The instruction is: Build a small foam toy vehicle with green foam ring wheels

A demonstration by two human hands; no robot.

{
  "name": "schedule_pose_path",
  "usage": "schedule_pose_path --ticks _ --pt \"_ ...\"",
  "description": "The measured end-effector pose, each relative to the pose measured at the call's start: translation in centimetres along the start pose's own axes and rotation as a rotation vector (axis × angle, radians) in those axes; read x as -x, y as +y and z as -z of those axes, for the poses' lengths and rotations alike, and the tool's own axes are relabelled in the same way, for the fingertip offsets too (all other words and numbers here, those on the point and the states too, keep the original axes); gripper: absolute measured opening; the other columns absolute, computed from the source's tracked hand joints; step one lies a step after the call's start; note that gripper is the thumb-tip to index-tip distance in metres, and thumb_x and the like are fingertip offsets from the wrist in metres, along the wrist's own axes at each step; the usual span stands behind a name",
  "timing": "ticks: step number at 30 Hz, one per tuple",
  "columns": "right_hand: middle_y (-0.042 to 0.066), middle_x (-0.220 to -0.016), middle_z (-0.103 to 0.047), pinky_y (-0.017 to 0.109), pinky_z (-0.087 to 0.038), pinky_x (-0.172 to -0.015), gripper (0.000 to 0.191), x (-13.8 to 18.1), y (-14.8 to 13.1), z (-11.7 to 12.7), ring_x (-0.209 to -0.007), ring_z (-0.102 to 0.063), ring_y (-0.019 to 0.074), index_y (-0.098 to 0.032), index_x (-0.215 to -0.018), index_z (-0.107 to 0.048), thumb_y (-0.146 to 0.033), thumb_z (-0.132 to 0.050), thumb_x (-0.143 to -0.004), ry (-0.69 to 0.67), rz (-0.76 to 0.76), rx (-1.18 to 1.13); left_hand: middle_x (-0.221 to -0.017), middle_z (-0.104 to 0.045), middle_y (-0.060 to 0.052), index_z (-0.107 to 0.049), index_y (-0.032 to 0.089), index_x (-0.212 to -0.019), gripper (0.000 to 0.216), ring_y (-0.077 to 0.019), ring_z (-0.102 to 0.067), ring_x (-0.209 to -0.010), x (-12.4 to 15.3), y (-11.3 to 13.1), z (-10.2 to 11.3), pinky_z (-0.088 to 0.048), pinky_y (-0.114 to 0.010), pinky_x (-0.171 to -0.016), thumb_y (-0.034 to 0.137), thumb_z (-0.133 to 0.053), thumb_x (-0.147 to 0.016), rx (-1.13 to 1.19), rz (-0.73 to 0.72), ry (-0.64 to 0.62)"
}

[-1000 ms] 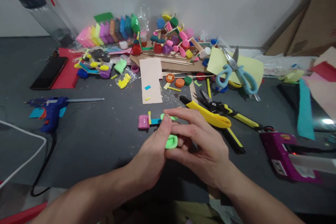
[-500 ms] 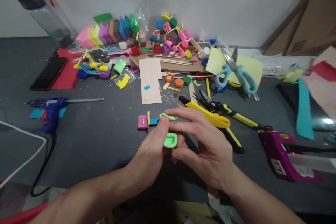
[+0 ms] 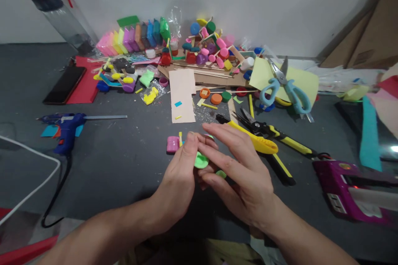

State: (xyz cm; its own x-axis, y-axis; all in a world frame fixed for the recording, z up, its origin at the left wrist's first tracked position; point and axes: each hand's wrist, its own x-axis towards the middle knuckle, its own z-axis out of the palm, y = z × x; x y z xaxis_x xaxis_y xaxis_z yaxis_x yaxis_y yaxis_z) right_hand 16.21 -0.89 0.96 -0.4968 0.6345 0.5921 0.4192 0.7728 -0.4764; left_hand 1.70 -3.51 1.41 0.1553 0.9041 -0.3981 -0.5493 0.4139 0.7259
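In front of me, my left hand (image 3: pixel 182 174) is closed around a bright green piece of modelling clay (image 3: pixel 201 160), its thumb upright beside it. My right hand (image 3: pixel 242 174) lies over the clay from the right, fingers stretched out and touching it, thumb lower and apart. Another green bit (image 3: pixel 221 174) shows behind the right thumb. Just past the left fingers lies a purple-pink cylinder (image 3: pixel 173 144) with a small yellow stick (image 3: pixel 180 138) beside it. The fingers hide the clay's underside and part of the small model behind.
A blue glue gun (image 3: pixel 66 130) lies left, near a phone (image 3: pixel 66 85). To the right are a yellow cutter (image 3: pixel 255 138), pliers (image 3: pixel 273 132), light-blue scissors (image 3: pixel 284 83) and a purple device (image 3: pixel 342 186). Clay packs (image 3: pixel 137 35) and several small models line the wall.
My right fingers have come down closer over the green clay, covering more of it. The clay's hollow, squarish face now looks rounder. The whole view has shifted slightly.
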Motion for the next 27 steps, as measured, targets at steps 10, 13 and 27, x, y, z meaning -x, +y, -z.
schedule_pose_path --ticks 10,13,27 --pt "0.011 -0.126 -0.069 0.045 -0.054 -0.1 0.006 -0.6 -1.4 0.4 -0.118 -0.066 0.0242 -0.023 -0.089 -0.069 -0.017 -0.069 -0.089 0.109 -0.272 -0.113 -0.08 -0.064 -0.001 -0.064 0.026 -0.116 0.051 -0.0162 -0.055 -0.074 0.8 -0.2 -0.1 -0.042 -0.027 -0.071 0.068 -0.047 -0.092 -0.305 -0.284 0.007" --pt "0.01 -0.125 -0.07 0.046 -0.055 -0.099 0.007 -0.6 -1.6 0.5 -0.116 -0.066 0.0242 -0.024 -0.088 -0.069 -0.017 -0.069 -0.088 0.122 -0.256 -0.088 -0.079 -0.061 -0.002 -0.059 0.026 -0.126 0.061 -0.0215 -0.059 -0.083 0.8 -0.6 0.3 -0.043 -0.032 -0.079 0.073 -0.044 -0.089 -0.371 -0.388 -0.038" --pt "0.009 -0.119 -0.073 0.044 -0.056 -0.099 0.01 -0.8 -1.8 0.3 -0.113 -0.069 0.0235 -0.023 -0.095 -0.07 -0.016 -0.069 -0.089 0.152 -0.211 -0.04 -0.092 -0.066 -0.003 -0.062 0.025 -0.116 0.053 -0.0168 -0.059 -0.08 0.6 -1.1 0.0 -0.044 -0.028 -0.078 0.069 -0.045 -0.092 -0.286 -0.399 -0.051"
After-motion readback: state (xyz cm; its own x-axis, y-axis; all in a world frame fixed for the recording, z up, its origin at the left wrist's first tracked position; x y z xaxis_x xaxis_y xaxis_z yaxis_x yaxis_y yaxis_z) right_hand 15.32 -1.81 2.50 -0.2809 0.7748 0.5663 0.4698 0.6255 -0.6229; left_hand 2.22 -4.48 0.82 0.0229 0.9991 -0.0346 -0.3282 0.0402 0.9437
